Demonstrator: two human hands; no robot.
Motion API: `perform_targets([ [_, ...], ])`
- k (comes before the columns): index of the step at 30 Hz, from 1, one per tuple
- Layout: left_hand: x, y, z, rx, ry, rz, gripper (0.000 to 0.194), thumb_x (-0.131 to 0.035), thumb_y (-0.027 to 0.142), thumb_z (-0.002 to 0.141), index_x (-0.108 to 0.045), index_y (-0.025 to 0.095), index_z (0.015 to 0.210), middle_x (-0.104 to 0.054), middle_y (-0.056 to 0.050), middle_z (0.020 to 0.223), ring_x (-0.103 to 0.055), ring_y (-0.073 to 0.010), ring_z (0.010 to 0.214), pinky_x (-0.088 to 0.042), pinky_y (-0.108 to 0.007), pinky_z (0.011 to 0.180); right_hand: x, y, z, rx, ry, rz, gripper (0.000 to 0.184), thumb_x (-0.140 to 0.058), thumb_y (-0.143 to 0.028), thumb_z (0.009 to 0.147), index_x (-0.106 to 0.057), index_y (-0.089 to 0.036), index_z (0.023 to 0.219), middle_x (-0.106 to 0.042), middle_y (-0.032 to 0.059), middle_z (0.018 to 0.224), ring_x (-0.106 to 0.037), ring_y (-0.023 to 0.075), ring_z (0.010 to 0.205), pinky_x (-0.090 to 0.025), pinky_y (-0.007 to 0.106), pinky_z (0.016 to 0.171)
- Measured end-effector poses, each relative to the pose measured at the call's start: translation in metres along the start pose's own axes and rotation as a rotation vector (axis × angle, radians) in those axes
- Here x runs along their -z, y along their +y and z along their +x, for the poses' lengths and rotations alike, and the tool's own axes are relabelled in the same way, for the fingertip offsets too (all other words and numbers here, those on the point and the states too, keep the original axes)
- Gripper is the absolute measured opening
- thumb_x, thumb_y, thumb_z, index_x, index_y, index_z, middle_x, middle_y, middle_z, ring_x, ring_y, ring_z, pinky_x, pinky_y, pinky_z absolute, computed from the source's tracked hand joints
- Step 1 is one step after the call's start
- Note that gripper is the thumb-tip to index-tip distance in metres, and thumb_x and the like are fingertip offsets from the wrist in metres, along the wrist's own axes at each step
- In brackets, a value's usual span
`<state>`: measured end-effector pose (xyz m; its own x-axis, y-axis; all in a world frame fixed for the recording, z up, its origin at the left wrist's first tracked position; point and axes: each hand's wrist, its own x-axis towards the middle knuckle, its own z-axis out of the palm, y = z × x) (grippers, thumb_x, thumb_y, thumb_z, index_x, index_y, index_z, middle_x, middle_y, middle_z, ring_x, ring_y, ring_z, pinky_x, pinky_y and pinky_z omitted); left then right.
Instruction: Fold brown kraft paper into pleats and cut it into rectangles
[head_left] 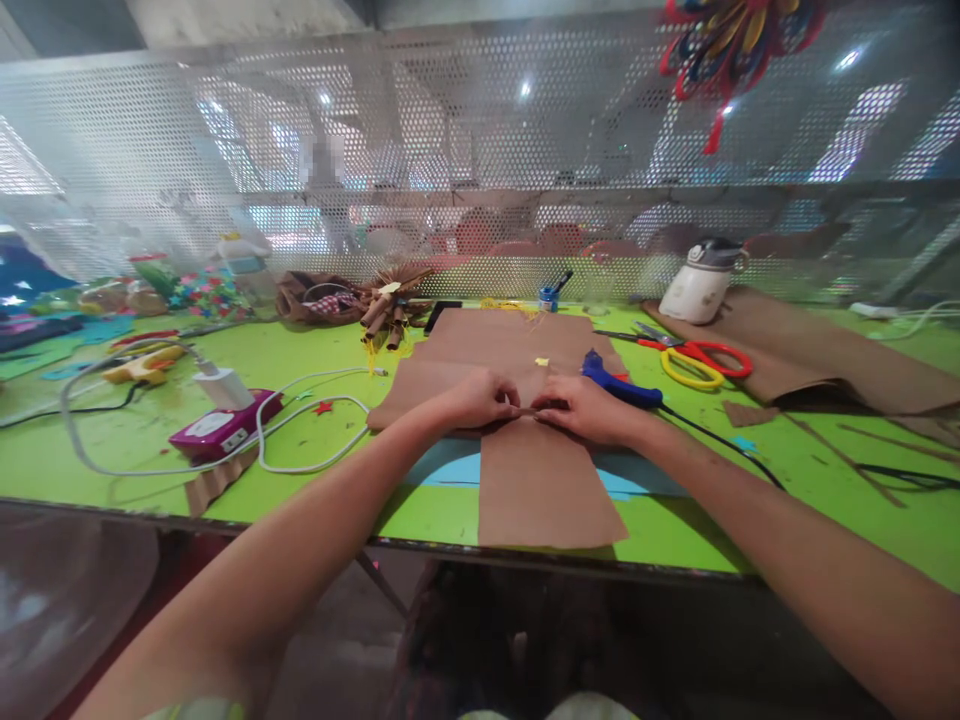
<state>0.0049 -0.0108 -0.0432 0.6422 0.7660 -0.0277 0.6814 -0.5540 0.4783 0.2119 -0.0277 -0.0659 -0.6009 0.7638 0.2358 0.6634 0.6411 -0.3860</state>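
Observation:
My left hand [484, 398] and my right hand [576, 408] meet at the middle of the table, both closed, fingertips pinching a narrow fold of brown paper. A strip of this brown paper [544, 490] hangs toward me from the fold, its end near the table edge. Beyond my hands lies a larger brown paper sheet [510, 335]. Light blue paper [450, 468] shows beneath the strip. Just right of my right hand rests a blue glue gun [619, 383] with a black cord. My fingers hide part of the fold.
Scissors with red and yellow handles [701, 362] lie at right, before a white bottle [697, 285] and more brown paper [810, 350]. At left are a purple power strip [217, 428] and a looped white cable [262, 450]. Rolled paper tubes [386, 315] stand behind. A perforated screen [450, 130] bounds the table.

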Motion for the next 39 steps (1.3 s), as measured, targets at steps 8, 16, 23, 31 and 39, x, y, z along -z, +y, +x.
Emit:
perform_targets([
  [8,0.0,-0.001,0.001,0.0,-0.022,0.001,0.019,-0.055,0.029,0.077,-0.065,0.013,0.079,-0.057,0.001,0.063,-0.045,-0.0107,0.057,-0.028,-0.022,0.052,-0.003,0.001,0.004,-0.026,-0.003,0.077,0.011,-0.059,-0.022,0.082,-0.068,-0.016,0.085,-0.067,0.005,0.082,-0.059,0.0162,0.075,-0.045,0.028,0.069],
  [16,0.008,-0.01,-0.001,-0.097,-0.067,0.18,0.016,-0.055,0.017,0.073,-0.067,0.014,0.083,-0.062,-0.001,0.071,-0.049,-0.0109,0.062,-0.031,-0.02,0.054,0.001,0.012,0.003,0.061,-0.048,0.066,0.008,-0.059,-0.016,0.079,-0.066,-0.015,0.082,-0.065,0.0041,0.078,-0.057,0.0147,0.072,-0.043,0.026,0.067],
  [23,0.013,-0.014,0.0,-0.112,-0.135,0.257,0.027,-0.051,0.007,0.067,-0.069,0.014,0.086,-0.066,-0.002,0.076,-0.052,-0.0114,0.064,-0.032,-0.02,0.055,0.002,0.017,-0.004,0.106,-0.035,0.055,0.011,-0.057,-0.01,0.078,-0.064,-0.014,0.084,-0.064,0.0046,0.082,-0.056,0.0151,0.075,-0.043,0.027,0.069],
  [31,0.019,-0.007,-0.007,-0.145,-0.175,0.316,0.027,-0.051,0.008,0.065,-0.067,0.016,0.085,-0.064,-0.002,0.077,-0.05,-0.012,0.063,-0.032,-0.022,0.054,0.004,0.009,-0.011,0.125,-0.028,-0.076,0.012,-0.052,-0.008,0.081,-0.06,-0.017,0.084,-0.06,0.005,0.086,-0.053,0.016,0.079,-0.04,0.027,0.069],
  [39,0.012,-0.004,-0.011,-0.233,-0.098,0.417,0.015,-0.053,0.014,0.068,-0.06,0.017,0.081,-0.059,-0.003,0.078,-0.048,-0.0133,0.065,-0.031,-0.023,0.055,0.008,-0.006,-0.021,0.146,-0.046,-0.269,0.011,-0.052,-0.009,0.083,-0.058,-0.016,0.089,-0.055,0.0061,0.088,-0.05,0.0165,0.08,-0.034,0.026,0.065],
])
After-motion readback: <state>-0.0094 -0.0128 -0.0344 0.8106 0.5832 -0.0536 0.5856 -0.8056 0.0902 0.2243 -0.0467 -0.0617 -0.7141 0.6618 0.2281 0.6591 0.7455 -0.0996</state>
